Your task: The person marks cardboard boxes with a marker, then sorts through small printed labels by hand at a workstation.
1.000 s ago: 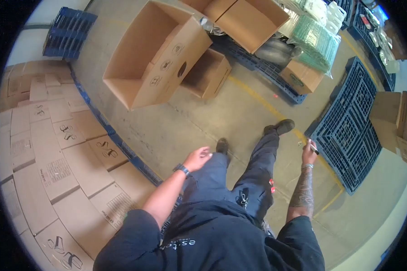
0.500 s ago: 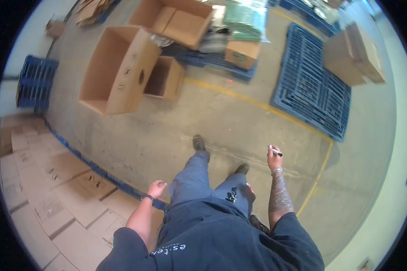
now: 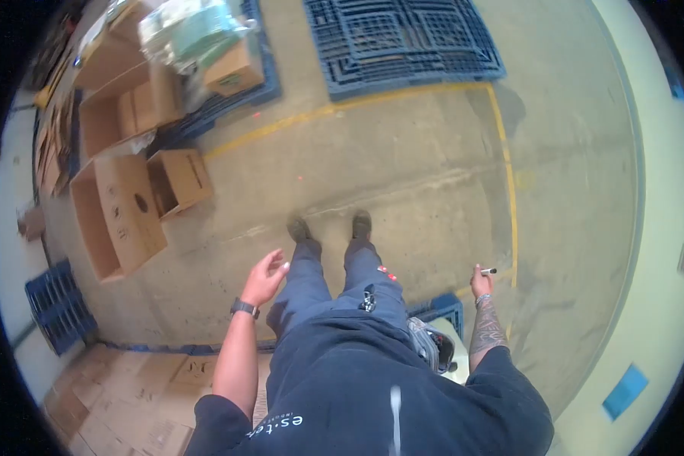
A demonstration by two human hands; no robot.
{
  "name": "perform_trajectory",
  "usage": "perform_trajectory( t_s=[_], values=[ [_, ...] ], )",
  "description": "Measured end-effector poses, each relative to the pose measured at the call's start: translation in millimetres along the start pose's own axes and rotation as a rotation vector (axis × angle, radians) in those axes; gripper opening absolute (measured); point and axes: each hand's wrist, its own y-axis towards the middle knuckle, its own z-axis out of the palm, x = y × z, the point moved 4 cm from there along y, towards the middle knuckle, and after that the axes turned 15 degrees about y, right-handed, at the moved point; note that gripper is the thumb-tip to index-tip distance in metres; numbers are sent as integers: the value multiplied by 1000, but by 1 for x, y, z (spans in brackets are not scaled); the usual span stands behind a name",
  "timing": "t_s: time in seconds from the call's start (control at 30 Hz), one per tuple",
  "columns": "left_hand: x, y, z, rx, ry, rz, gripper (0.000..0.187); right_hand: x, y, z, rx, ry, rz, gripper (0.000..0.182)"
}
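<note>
I stand on a concrete floor, looking down at my dark trousers and shoes. My left hand (image 3: pixel 265 278) hangs open and empty beside my left leg, a watch on the wrist. My right hand (image 3: pixel 480 283) is closed around a small pen-like marker (image 3: pixel 488 270) held out to the right of my legs. Neither hand touches a box.
Open cardboard boxes (image 3: pixel 118 213) lie on the floor at left, more on a blue pallet (image 3: pixel 235 95) behind. An empty blue pallet (image 3: pixel 403 42) lies ahead beyond a yellow floor line (image 3: pixel 508 182). Flat cartons (image 3: pixel 129 395) are stacked at bottom left. A blue crate (image 3: pixel 57 304) sits at left.
The view has swung to the right: boxes slid to the left edge, the empty pallet moved to top centre. My feet came together. The right hand still holds the marker.
</note>
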Motion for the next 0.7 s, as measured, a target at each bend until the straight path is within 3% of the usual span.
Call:
perform_trajectory(
  t_s=[0.07,0.2,0.27,0.37,0.47,0.53,0.6,0.67,0.7],
  values=[
    [18,-7,6,95,130,-31,56,-41,-31,-10,-42,-18,37,43],
    [91,-10,4,156,219,-231,59,-65,-79,26,93,-133,171,48],
    [112,-17,-4,165,277,-256,61,-80,-74,42,-23,-67,-59,48],
    [119,-18,-21,124,215,-243,61,-60,-40,66,91,-118,-109,45],
    [103,-8,-42,75,151,-211,61,33,-7,88,122,-19,-89,44],
    [92,0,-67,36,132,-184,61,147,-26,89,124,182,-66,45],
    [72,36,-97,70,332,-195,62,231,-25,114,137,360,-36,45],
    [12,79,-113,74,383,-82,59,295,-25,125,30,197,-607,42],
    [-30,94,-117,96,449,8,57,344,-51,121,-22,48,-725,29]
  ],
)
